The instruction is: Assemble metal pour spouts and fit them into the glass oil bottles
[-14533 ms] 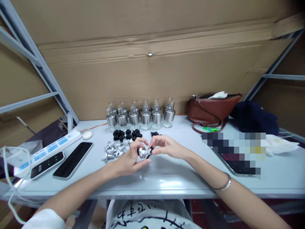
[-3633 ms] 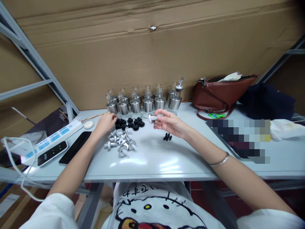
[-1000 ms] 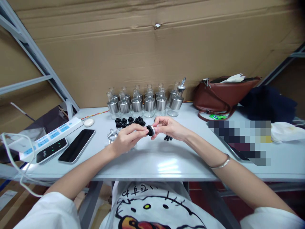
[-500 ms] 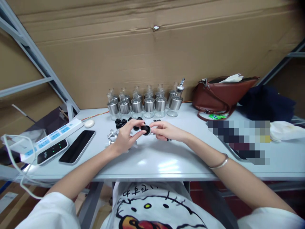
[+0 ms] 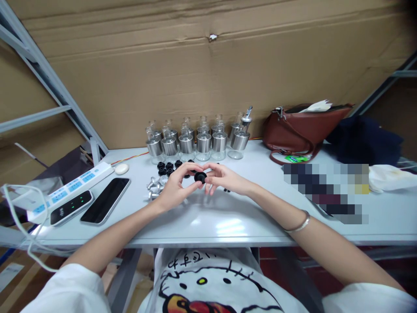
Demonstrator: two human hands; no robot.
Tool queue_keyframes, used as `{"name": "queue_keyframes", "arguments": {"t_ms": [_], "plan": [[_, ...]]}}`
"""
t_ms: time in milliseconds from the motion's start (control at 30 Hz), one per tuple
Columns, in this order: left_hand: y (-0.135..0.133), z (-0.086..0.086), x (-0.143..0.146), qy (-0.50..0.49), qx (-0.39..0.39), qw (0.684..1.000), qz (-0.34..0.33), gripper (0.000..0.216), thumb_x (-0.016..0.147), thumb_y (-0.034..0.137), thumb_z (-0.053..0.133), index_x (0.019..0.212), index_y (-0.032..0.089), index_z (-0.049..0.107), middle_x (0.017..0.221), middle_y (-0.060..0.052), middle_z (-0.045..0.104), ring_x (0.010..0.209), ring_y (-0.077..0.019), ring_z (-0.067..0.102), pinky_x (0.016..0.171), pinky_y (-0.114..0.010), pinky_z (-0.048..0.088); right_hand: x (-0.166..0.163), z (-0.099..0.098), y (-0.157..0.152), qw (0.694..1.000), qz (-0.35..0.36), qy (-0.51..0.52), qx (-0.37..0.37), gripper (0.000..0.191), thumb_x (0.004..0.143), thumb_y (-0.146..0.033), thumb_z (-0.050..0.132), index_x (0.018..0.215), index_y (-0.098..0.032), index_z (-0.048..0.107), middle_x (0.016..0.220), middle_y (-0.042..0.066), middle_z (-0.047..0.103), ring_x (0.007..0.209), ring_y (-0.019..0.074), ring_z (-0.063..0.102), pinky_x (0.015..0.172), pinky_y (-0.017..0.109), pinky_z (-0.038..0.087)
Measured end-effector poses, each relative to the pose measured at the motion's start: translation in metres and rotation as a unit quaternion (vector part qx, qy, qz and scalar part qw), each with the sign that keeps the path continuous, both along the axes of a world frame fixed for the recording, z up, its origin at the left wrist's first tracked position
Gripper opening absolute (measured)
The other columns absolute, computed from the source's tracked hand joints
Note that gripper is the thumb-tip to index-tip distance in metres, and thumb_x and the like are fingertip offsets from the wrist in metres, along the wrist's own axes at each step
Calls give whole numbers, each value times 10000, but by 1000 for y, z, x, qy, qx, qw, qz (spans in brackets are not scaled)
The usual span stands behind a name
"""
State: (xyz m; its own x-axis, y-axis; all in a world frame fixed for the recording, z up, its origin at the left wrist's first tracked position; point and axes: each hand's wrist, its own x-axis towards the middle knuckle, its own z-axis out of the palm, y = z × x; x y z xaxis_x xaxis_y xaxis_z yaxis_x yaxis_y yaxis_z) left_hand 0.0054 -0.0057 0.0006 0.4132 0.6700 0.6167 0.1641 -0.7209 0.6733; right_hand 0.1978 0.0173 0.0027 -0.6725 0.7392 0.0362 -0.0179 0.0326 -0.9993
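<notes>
Both hands meet above the front half of the grey table (image 5: 202, 228), around one black stopper (image 5: 200, 178) held up clear of the surface with its round, flanged face towards the viewer. The left hand (image 5: 180, 184) pinches the stopper, thumb below and index finger arched over the top. The right hand (image 5: 224, 178) comes in from the other side, its thumb at the stopper's right edge, its index finger arched up to the left fingertips and its other fingers hanging bent below; whether these right fingers grip anything behind the stopper, I cannot tell. Just behind the left hand lies a group of black stoppers (image 5: 169, 166), and beside its wrist is a heap of silver spouts (image 5: 153, 188), partly covered by the hand. A few tiny black caps (image 5: 226, 190) show under the right hand. Farther back, glass bottles (image 5: 203, 142) with metal bands stand upright in two rows near the cardboard (image 5: 146, 74); a pourer (image 5: 246, 121) sits tilted in the neck of the one at the right end of the front row. To the left lie a phone (image 5: 105, 201) and a power strip (image 5: 71, 187); to the right, a brown bag (image 5: 302, 134) rests near dark cloth (image 5: 366, 141).
</notes>
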Motion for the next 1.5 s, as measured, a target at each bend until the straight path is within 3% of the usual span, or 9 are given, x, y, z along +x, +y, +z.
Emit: {"name": "queue_keyframes", "arguments": {"t_ms": [300, 567, 733, 900, 1100, 1500], "plan": [[1, -4, -1, 1, -17, 1000, 4, 282, 802, 193, 616, 1071, 207, 532, 1115, -83, 526, 1075, -190, 524, 857, -319, 475, -2, -2, 0, 1000, -13, -6, -9, 285, 746, -237, 631, 981, -177, 481, 675, -22, 651, 579, 113, 652, 585, 249, 557], [-4, 3, 2, 39, -180, 982, 26, 366, 783, 229, 570, 1110, 207, 407, 1095, -90, 507, 1068, -197, 512, 744, -281, 499, -4, 0, -3, 1000, -15, -1, -13, 247, 714, -202, 591, 940, -168, 496, 640, -19, 648, 562, 112, 638, 594, 257, 541], [-5, 7, 0, 52, -170, 983, 52, 376, 780, 258, 558, 1116, 197, 400, 968, -58, 527, 917, -167, 543, 717, -282, 476, -5, 0, -4, 999, -32, 12, -7, 275, 682, -158, 571, 941, -173, 479, 683, -12, 651, 569, 115, 632, 607, 270, 526], [-6, 9, 0, 94, -243, 965, 11, 411, 822, 325, 518, 1161, 188, 330, 769, 9, 555, 644, -125, 551, 642, -287, 461, -6, 1, -6, 999, -39, 3, 15, 255, 689, -161, 561, 930, -171, 476, 647, -29, 623, 548, 109, 611, 605, 275, 513], [-8, 13, 0, 98, -287, 953, -22, 361, 810, 332, 496, 1103, 188, 343, 777, 10, 557, 596, -103, 525, 611, -264, 446, -10, 3, -12, 997, -50, -30, 40, 223, 687, -155, 544, 900, -173, 483, 595, -42, 603, 539, 119, 604, 602, 288, 500], [-11, 16, 0, 160, -233, 959, 20, 380, 804, 285, 468, 1151, 184, 351, 857, -32, 636, 605, -123, 553, 588, -263, 451, -9, 1, -11, 995, -51, -38, 72, 234, 686, -164, 562, 907, -180, 488, 596, -48, 602, 553, 134, 609, 637, 318, 495]]}}
